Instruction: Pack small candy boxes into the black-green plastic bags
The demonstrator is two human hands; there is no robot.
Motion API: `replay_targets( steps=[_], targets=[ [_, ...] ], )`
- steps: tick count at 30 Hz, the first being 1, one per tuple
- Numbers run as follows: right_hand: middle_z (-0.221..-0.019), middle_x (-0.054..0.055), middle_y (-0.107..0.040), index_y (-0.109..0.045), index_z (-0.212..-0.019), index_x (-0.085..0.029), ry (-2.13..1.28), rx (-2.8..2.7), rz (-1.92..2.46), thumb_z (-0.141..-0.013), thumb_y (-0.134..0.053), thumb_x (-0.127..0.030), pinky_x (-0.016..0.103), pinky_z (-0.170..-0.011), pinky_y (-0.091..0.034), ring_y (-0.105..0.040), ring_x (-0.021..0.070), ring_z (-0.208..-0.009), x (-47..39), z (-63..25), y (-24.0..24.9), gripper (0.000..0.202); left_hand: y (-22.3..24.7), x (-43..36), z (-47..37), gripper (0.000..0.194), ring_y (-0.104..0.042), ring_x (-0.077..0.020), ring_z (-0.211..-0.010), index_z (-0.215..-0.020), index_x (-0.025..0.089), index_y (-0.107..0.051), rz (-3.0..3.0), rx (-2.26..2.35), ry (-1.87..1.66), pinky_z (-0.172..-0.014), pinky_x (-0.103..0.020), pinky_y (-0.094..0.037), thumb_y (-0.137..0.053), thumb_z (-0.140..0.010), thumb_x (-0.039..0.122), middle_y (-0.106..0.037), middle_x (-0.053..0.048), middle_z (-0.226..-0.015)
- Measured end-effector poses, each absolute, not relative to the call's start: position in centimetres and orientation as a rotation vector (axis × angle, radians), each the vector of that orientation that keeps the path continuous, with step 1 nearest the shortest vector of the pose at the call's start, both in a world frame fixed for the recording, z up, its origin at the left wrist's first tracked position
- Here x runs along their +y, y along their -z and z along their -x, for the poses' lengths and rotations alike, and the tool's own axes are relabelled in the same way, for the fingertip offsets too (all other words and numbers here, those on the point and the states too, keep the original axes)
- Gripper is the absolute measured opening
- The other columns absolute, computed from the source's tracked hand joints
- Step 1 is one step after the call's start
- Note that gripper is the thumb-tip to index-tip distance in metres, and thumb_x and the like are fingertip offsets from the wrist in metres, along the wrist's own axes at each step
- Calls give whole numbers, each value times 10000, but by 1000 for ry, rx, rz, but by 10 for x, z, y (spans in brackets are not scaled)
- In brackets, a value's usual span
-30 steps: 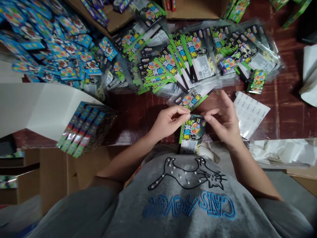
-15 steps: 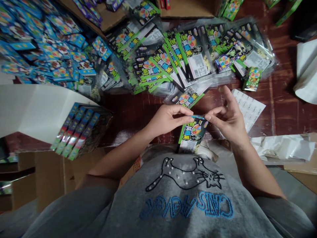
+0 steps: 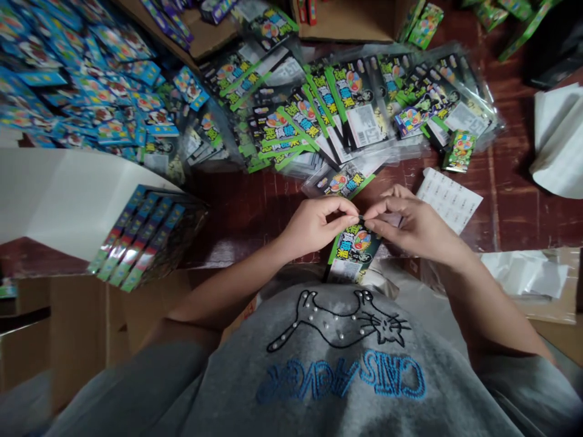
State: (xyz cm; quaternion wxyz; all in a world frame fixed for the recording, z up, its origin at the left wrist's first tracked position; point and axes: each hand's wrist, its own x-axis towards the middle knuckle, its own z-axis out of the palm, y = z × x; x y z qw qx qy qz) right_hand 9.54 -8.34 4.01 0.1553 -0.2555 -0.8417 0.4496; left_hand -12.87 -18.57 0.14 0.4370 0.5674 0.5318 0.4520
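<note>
A black and green printed candy bag (image 3: 353, 249) with colourful lettering hangs at the table's front edge, close to the grey shirt. At its top edge my left hand (image 3: 316, 223) is closed in a pinch of thumb and index finger. Right beside it, my right hand (image 3: 412, 226) pinches the same edge with its fingers curled. A small dark bit shows between the two sets of fingertips; I cannot make out what it is. Just beyond my hands lies another candy bag (image 3: 344, 182) of the same print.
Overlapping candy bags (image 3: 319, 109) spread across the far side. Blue boxes (image 3: 104, 91) heap at the left, above a white curved sheet (image 3: 59, 194) and a stack of boxes (image 3: 136, 237). A sticker sheet (image 3: 450, 197) and a small green box (image 3: 460, 150) lie to the right.
My right hand has drawn its raised fingers down and curled them, and its fingertips have come closer to my left hand's. A blue strip between them no longer shows.
</note>
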Motion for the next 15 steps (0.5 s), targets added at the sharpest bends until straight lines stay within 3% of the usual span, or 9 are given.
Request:
replay_targets(
  steps=[5, 9, 11, 13, 15],
  targets=[
    [-1104, 60, -716, -708, -1263, -328, -1033, -2380, 731, -979, -758, -379, 471, -934, -544, -648, 281, -1072, -93, -87, -27, 294, -1, -200, 130, 121, -773, -180, -983, -1025, 198, -761, -1369, 1351, -1160, -922, -330, -608, -745, -968, 303, -823, -77, -1080],
    [-978, 50, -709, -767, -1067, -316, -888, -2399, 632, -1004, -733, -384, 449, -885, -526, -653, 259, -992, -95, -63, -21, 98, 1, -214, 142, 158, -764, -200, -1076, -1084, 201, -747, -1321, 1447, -1258, -999, -369, -610, -748, -950, 285, -810, -100, -1151],
    [-1019, 57, -730, -793, -1111, -318, -891, -2439, 572, -1046, -660, -445, 445, -914, -537, -669, 245, -1007, -89, -41, -17, 195, 2, -218, 164, 177, -770, -210, -1103, -1080, 205, -753, -1250, 1527, -1274, -1028, -389, -617, -740, -952, 326, -813, -101, -1171],
    [-1253, 96, -734, -767, -1302, -311, -836, -2511, 558, -1078, -567, -521, 472, -1025, -536, -668, 267, -1177, -76, -17, -12, 367, 3, -220, 199, 228, -783, -218, -1092, -1105, 222, -764, -1174, 1662, -1238, -1025, -413, -634, -729, -947, 382, -821, -83, -1181],
    [-1573, 172, -592, -615, -1547, -235, -656, -2622, 685, -1070, -550, -575, 544, -1168, -470, -565, 341, -1427, -56, 3, -5, 589, 4, -219, 243, 252, -800, -228, -1019, -1110, 242, -776, -1121, 1817, -1206, -963, -437, -660, -711, -939, 416, -833, -60, -1134]
  ],
)
